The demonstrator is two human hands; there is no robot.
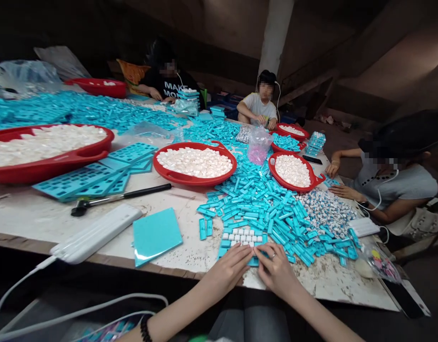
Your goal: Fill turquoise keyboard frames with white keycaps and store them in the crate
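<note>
A small blue tray [224, 244] lies near the table's front edge, with rows of white keycap-like pieces [245, 232] in it. My left hand [232, 267] rests on the tray's near left part, fingers pressed together. From the right, my right hand [274, 267], with a ring on one finger, touches the near right part of the tray. The fingertips of both hands nearly meet over the near row. Whatever small piece lies between them is hidden. Two long blue pieces [202, 229] lie just left of the tray, and a big heap of them [254, 199] spreads behind it.
A flat blue square [157, 236], a white power strip [98, 232] and a black-handled tool [147, 191] lie left. Behind stand red bowls of white pieces, one in the middle [195, 178], one right [311, 183]. Several people sit around the table, one at right [393, 185].
</note>
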